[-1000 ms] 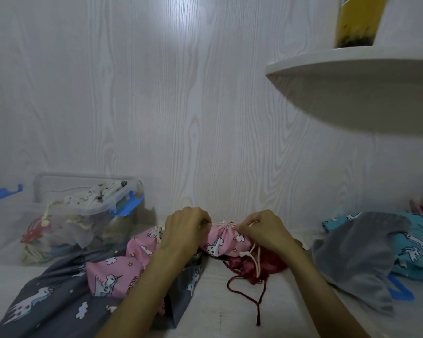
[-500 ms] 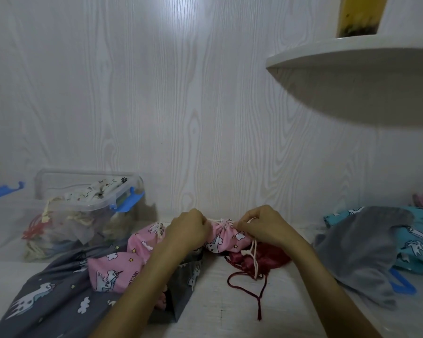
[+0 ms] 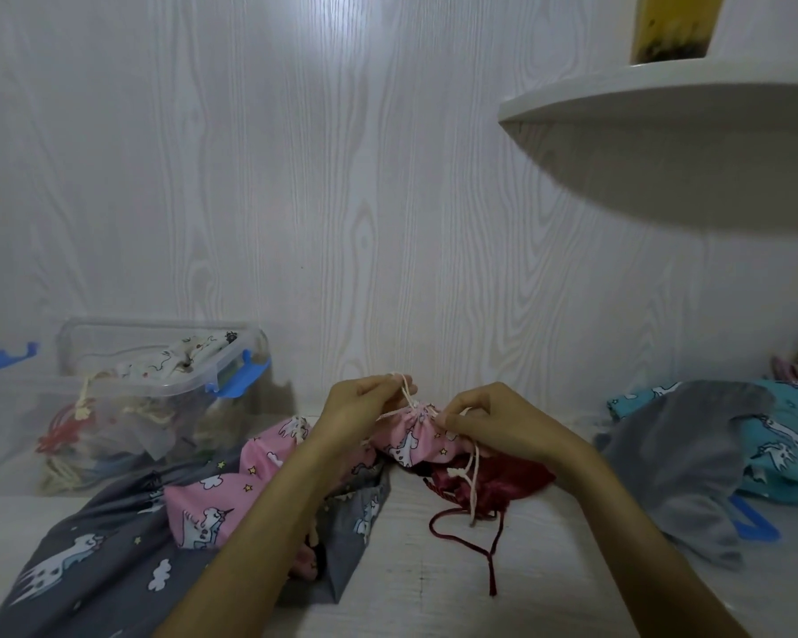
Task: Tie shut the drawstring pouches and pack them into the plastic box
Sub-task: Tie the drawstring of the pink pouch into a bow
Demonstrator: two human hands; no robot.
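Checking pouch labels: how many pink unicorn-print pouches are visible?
2. One pink pouch pinched by both hands, mid-table; another pink pouch on grey fabric left of it. More may hide in the piles.

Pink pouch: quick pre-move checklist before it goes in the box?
1. Pink pouch mouth gathered shut: ok.
2. Cream cord knotted: cannot tell; it is only pulled taut.
3. Left hand pinches the cord: ok.
4. Right hand grips the pouch's other side: ok.
5. Plastic box open to receive: cannot tell; a clear lid rests tilted across its top.
6. Loose cord end hangs over the maroon pouch; snag risk: not ok.
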